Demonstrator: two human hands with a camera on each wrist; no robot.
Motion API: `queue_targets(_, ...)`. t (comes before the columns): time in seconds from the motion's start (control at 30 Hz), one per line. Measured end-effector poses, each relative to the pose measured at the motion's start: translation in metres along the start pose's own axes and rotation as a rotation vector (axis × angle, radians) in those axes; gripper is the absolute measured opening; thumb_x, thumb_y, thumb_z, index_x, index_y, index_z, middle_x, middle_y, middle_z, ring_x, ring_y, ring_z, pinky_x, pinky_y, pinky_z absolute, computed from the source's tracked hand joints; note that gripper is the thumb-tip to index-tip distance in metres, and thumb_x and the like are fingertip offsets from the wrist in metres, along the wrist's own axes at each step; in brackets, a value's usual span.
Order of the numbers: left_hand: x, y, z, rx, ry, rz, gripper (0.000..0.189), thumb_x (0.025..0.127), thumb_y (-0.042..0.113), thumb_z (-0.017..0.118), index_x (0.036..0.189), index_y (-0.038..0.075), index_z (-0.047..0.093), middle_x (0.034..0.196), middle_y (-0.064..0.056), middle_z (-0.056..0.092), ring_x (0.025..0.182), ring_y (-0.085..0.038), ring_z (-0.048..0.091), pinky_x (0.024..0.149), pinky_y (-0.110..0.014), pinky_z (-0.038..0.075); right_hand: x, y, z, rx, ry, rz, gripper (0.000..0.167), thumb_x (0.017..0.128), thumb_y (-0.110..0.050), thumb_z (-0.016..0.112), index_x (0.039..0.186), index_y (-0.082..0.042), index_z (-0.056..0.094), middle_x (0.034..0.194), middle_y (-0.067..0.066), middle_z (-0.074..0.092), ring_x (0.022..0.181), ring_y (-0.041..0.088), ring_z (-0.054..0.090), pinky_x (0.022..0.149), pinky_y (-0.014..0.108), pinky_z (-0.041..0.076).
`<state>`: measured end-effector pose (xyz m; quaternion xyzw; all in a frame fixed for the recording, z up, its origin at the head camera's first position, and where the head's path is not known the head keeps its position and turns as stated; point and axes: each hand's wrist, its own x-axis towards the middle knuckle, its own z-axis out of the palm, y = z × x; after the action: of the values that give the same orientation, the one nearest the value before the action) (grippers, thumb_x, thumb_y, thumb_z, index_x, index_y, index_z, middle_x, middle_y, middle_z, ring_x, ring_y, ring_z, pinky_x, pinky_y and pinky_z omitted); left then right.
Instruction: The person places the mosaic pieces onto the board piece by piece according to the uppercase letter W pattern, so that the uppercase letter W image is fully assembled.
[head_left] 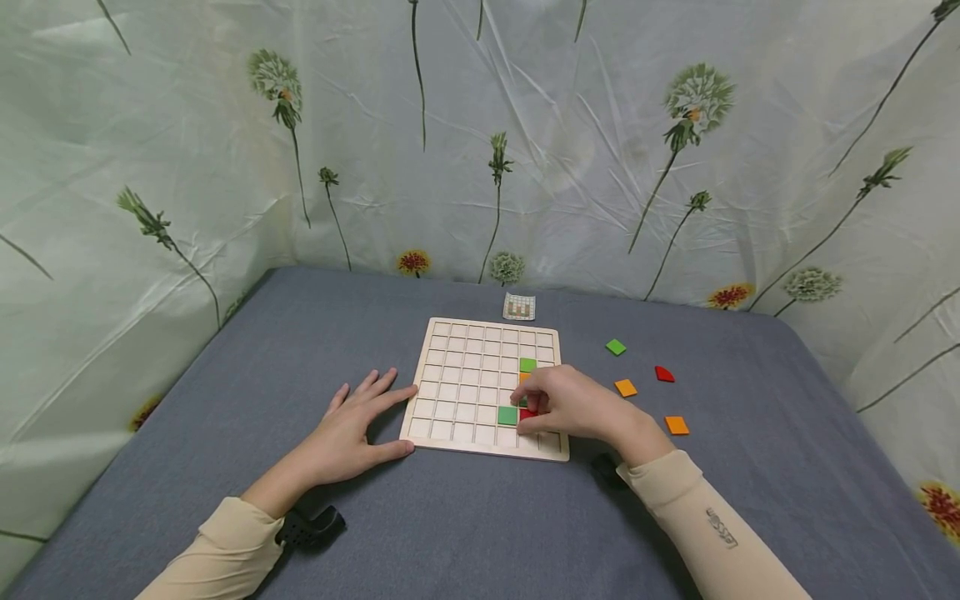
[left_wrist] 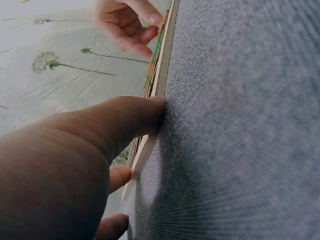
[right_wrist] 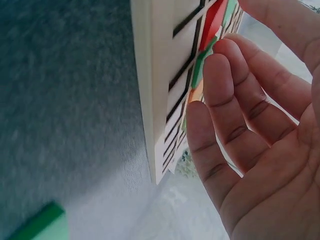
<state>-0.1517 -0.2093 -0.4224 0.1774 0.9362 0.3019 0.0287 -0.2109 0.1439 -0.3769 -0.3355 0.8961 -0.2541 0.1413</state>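
Note:
A pale wooden grid board (head_left: 480, 452) lies on the cloth-covered table. My left hand (head_left: 351, 435) has its fingers spread, with the thumb and index finger touching the board's left edge. Over the board's right part hovers my right hand (head_left: 576, 405), its fingers loosely bent and nothing seen between them. Near its fingertips are a red tile (right_wrist: 212, 24) and a dark green tile (right_wrist: 199, 67) in the grid. A green tile (head_left: 507, 416) sits left of the red one. Farther up, a light green tile (head_left: 528, 365) stands above an orange tile (head_left: 524, 378), which my right hand partly covers.
Loose pieces lie right of the board: a light green tile (head_left: 616, 347), an orange tile (head_left: 626, 388), another orange tile (head_left: 677, 425) and a red quarter-round piece (head_left: 664, 374). A small printed card (head_left: 519, 307) lies behind the board. A flower-patterned curtain (head_left: 570, 167) hangs behind the table.

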Motion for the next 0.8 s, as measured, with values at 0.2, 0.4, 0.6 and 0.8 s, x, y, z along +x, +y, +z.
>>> queue_targets(0.2, 0.0, 0.001, 0.0, 0.0, -0.005, -0.003, 0.077, 0.091, 0.046, 0.085, 0.159, 0.025, 0.055, 0.175, -0.02, 0.034, 0.164, -0.049, 0.022, 0.125, -0.078, 0.009, -0.015, 0.005, -0.01, -0.036, 0.025, -0.001, 0.025, 0.093, -0.023, 0.085, 0.115, -0.011, 0.081, 0.086, -0.008, 0.064, 0.077, 0.003, 0.057, 0.072, 0.023, 0.053)
queue_targets(0.4, 0.0, 0.0, 0.0, -0.004, -0.003, -0.003, 0.077, 0.091, 0.046, 0.085, 0.159, 0.025, 0.055, 0.175, -0.019, 0.033, 0.164, -0.049, 0.022, 0.125, -0.077, 0.008, -0.036, 0.018, -0.027, -0.051, 0.047, 0.079, 0.031, 0.096, -0.024, 0.083, 0.122, -0.008, 0.079, 0.089, -0.008, 0.067, 0.079, 0.004, 0.06, 0.073, 0.025, 0.055)
queue_targets(0.6, 0.0, 0.0, 0.001, -0.007, -0.004, -0.002, 0.077, 0.091, 0.047, 0.085, 0.159, 0.026, 0.055, 0.175, -0.019, 0.033, 0.164, -0.049, 0.022, 0.125, -0.077, 0.008, -0.062, 0.037, -0.046, -0.069, 0.108, 0.147, 0.034, 0.096, -0.025, 0.083, 0.125, -0.007, 0.078, 0.09, -0.007, 0.068, 0.082, 0.007, 0.061, 0.076, 0.027, 0.056)
queue_targets(0.8, 0.0, 0.0, 0.001, -0.002, -0.005, -0.001, 0.077, 0.092, 0.047, 0.084, 0.159, 0.026, 0.055, 0.175, -0.019, 0.033, 0.165, -0.049, 0.021, 0.125, -0.077, 0.008, -0.083, 0.057, -0.06, -0.075, 0.153, 0.201, 0.034, 0.094, -0.021, 0.084, 0.125, -0.007, 0.077, 0.09, -0.007, 0.069, 0.081, 0.007, 0.061, 0.072, 0.025, 0.054)
